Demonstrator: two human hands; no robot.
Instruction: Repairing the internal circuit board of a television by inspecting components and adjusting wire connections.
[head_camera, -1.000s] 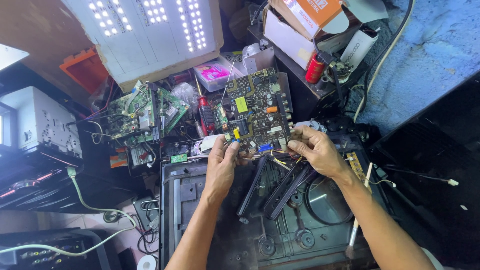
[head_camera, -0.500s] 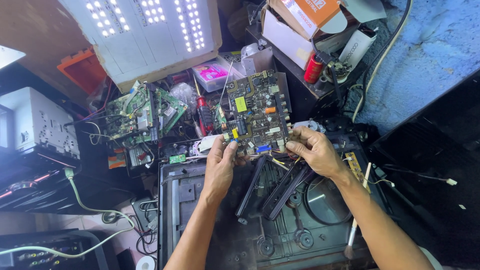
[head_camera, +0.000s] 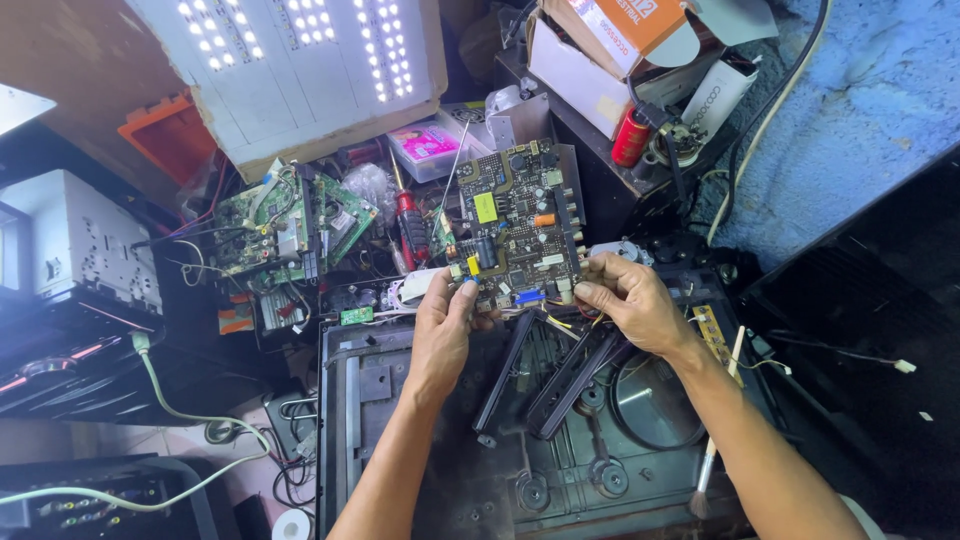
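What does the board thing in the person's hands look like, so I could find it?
Start at the big white LED panel up top, then drop to both hands. Between them is a dark circuit board, unlike the green boards left, with a yellow square on it.

Lighting is even and fairly bright over my bench; the white panel of lit LED dots (head_camera: 300, 60) at top glares, nearly blown out. The lower left corner falls dim. The picture is sharp at centre; its edges seem slightly bowed, possibly lens distortion.

Head camera, looking steeply down, close over cluttered workbench (head_camera: 400, 420).
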